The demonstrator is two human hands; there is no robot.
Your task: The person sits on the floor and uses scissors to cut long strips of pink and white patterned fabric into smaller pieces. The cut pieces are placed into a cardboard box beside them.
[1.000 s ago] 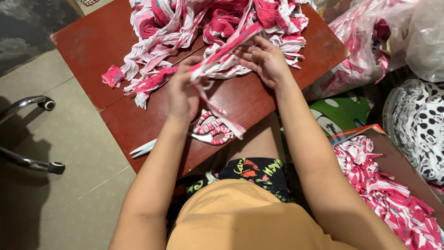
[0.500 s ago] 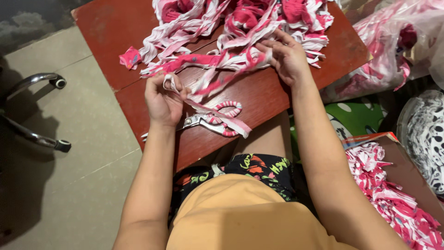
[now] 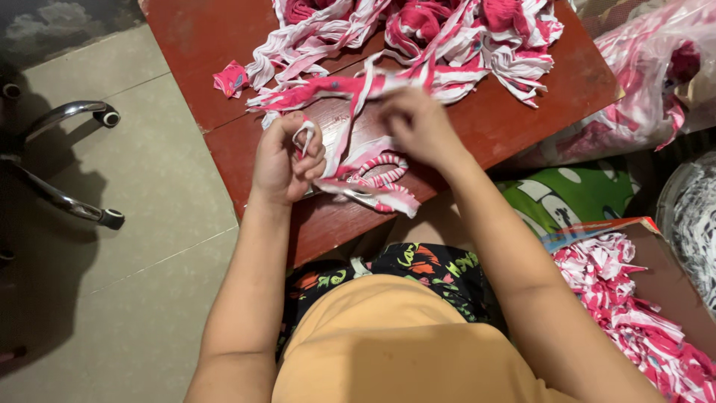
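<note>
My left hand [image 3: 287, 158] is closed around a pink-and-white fabric strip [image 3: 350, 130] above the near edge of a red wooden table [image 3: 201, 45]. My right hand [image 3: 419, 125] pinches the same strip a little farther right and up. The strip runs up toward a big pile of pink-and-white fabric strips [image 3: 447, 30] at the table's far side. A small coiled bundle of strips [image 3: 373, 183] lies on the table between my hands, with scissors partly hidden under it.
A chair's chrome legs with castors [image 3: 71, 201] stand on the tiled floor at left. A clear plastic bag of fabric [image 3: 656, 82] sits at right. A box of cut pink strips [image 3: 641, 321] is at lower right.
My right hand has come back from the pile toward my left hand, drawing a strip with it. My left hand has lifted slightly and curled tighter around the strip.
</note>
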